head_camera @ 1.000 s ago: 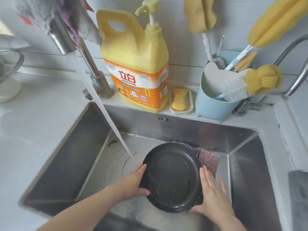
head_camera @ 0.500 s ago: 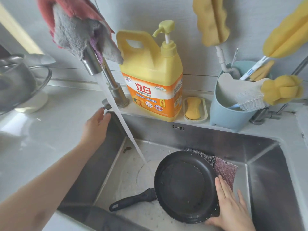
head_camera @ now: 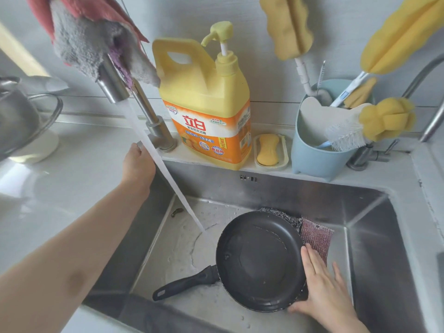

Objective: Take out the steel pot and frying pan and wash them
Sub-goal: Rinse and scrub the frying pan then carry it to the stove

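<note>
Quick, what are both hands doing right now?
Left hand: at the tap base, fingers hidden, grip cannot be told.
Right hand: open, flat against the frying pan rim.

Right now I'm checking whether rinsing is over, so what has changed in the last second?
The left hand let go of the frying pan at its left rim and moved up and left to the faucet base; whether it grips anything there is unclear. The right hand stayed against the pan's right rim, the pan stayed in the sink, and the water keeps running.
</note>
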